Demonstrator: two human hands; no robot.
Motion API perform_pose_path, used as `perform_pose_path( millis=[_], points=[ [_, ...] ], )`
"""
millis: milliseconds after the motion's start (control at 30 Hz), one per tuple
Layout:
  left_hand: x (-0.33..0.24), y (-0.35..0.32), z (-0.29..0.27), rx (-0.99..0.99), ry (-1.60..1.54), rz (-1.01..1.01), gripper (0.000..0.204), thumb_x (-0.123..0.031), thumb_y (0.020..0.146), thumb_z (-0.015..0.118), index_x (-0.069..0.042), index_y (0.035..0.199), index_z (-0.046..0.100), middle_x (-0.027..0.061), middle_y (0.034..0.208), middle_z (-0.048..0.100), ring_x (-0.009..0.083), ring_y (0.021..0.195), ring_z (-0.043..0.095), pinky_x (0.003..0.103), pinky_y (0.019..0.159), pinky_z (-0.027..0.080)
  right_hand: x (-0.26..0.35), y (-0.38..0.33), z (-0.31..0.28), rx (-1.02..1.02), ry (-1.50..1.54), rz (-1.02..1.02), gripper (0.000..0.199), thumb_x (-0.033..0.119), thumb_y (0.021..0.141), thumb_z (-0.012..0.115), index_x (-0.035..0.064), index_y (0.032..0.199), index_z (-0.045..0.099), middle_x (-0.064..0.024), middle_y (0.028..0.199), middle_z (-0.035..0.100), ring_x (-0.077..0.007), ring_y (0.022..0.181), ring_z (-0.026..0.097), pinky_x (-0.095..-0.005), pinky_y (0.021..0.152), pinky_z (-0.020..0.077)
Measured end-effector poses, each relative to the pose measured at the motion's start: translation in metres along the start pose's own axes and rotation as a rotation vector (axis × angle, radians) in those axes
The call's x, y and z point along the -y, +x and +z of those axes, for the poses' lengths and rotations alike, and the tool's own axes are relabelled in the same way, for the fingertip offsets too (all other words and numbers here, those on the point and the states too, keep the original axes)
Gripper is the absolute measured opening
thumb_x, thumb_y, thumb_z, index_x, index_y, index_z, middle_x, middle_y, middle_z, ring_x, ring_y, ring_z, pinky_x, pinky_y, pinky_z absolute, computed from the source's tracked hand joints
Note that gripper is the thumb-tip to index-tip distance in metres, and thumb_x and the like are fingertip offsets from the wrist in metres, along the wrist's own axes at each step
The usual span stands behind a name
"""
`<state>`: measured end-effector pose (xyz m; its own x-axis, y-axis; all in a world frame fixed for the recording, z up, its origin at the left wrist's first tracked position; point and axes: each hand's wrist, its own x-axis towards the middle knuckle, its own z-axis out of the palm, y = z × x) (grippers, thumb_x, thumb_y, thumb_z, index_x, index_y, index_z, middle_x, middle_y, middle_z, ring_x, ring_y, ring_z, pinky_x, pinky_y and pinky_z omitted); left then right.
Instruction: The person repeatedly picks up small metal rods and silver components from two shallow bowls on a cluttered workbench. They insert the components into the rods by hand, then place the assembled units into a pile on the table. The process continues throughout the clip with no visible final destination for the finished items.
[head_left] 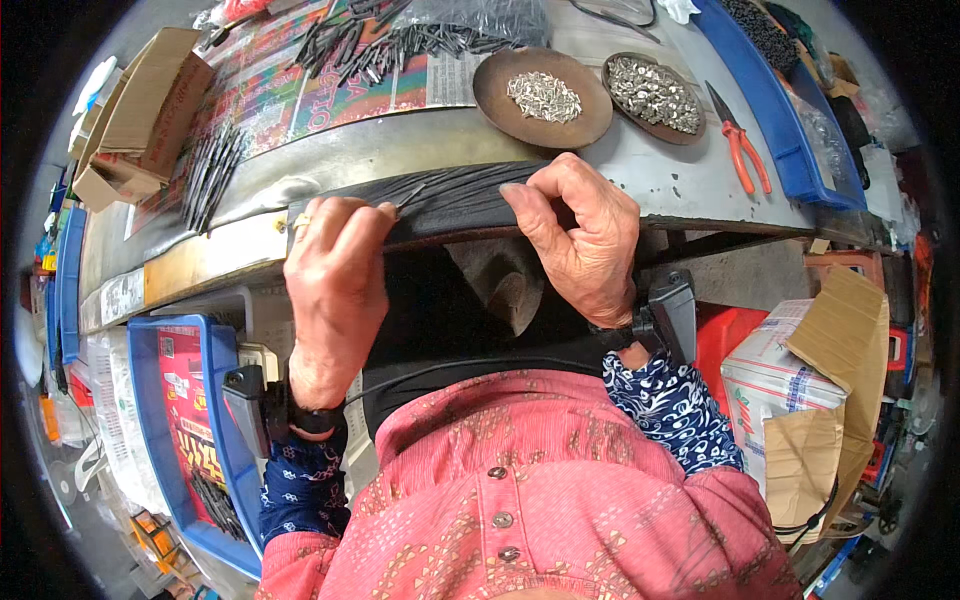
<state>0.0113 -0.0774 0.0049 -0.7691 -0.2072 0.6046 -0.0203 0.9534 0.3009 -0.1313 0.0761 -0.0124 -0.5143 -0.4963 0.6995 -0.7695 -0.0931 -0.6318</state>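
My left hand [338, 262] is closed in a pinch at the table's front edge. A thin dark rod [411, 195] with a lighter tip pokes out from its fingertips. My right hand [585, 235] is bent with thumb and forefinger curled toward each other. Anything small between those fingertips is too hidden to make out. Between the hands, along the table edge, lies a black pad [455, 205] with several thin dark strands or rods on it. Just beyond my right hand sits a brown bowl [490, 95] holding small silver pieces [545, 97].
A second dish [690, 128] holds silver bits. Red-handled pliers [740, 145] lie beside a blue tray [775, 130]. Dark rods [212, 180] are bunched near a cardboard box [150, 105], with more black pieces [400, 45] at the back. A blue crate [150, 400] stands lower left, an open carton [785, 385] lower right.
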Motion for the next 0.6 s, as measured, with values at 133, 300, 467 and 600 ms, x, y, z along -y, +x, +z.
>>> perform_pose_path(
  millis=[133, 300, 467, 600],
  points=[
    [0.003, 0.017, 0.026, 0.026, 0.021, 0.063, 0.018, 0.008, 0.065, 0.056, -0.003, 0.079, 0.051, 0.0151, 0.075, 0.046, 0.0352, 0.076, 0.049, 0.044, 0.069, 0.042, -0.001, 0.001, 0.003, -0.010, -0.024, -0.017, 0.020, 0.007, 0.079, 0.073, 0.0024, 0.073, 0.055, -0.0067, 0.063, 0.052, -0.0203, 0.052, 0.051, -0.0305, 0.048, 0.0411],
    [-0.001, 0.024, 0.033, 0.025, 0.030, 0.045, 0.018, 0.008, 0.066, 0.057, -0.003, 0.081, 0.053, 0.0148, 0.077, 0.049, 0.0364, 0.078, 0.051, 0.043, 0.070, 0.044, 0.005, 0.002, 0.003, 0.000, -0.032, 0.025, 0.017, 0.006, 0.080, 0.072, 0.0024, 0.075, 0.056, -0.0080, 0.065, 0.053, -0.0224, 0.054, 0.054, -0.0315, 0.049, 0.0426],
    [-0.016, 0.013, 0.023, -0.065, -0.211, -0.077, 0.011, 0.007, 0.077, 0.062, -0.002, 0.084, 0.059, 0.0131, 0.077, 0.058, 0.0293, 0.070, 0.057, 0.036, 0.063, 0.046, 0.017, -0.004, -0.001, 0.048, -0.122, -0.017, 0.015, 0.008, 0.079, 0.072, 0.0028, 0.080, 0.058, -0.0104, 0.072, 0.056, -0.0281, 0.060, 0.058, -0.0361, 0.053, 0.0462],
    [-0.034, -0.002, 0.016, -0.084, -0.673, -0.274, 0.015, 0.011, 0.083, 0.059, 0.001, 0.094, 0.061, 0.0059, 0.085, 0.061, 0.0067, 0.073, 0.054, 0.020, 0.067, 0.044, 0.027, -0.008, 0.001, 0.115, -0.058, -0.043, 0.016, 0.010, 0.079, 0.073, 0.0030, 0.082, 0.058, -0.0111, 0.073, 0.056, -0.0302, 0.062, 0.058, -0.0375, 0.054, 0.0467]
  ],
)
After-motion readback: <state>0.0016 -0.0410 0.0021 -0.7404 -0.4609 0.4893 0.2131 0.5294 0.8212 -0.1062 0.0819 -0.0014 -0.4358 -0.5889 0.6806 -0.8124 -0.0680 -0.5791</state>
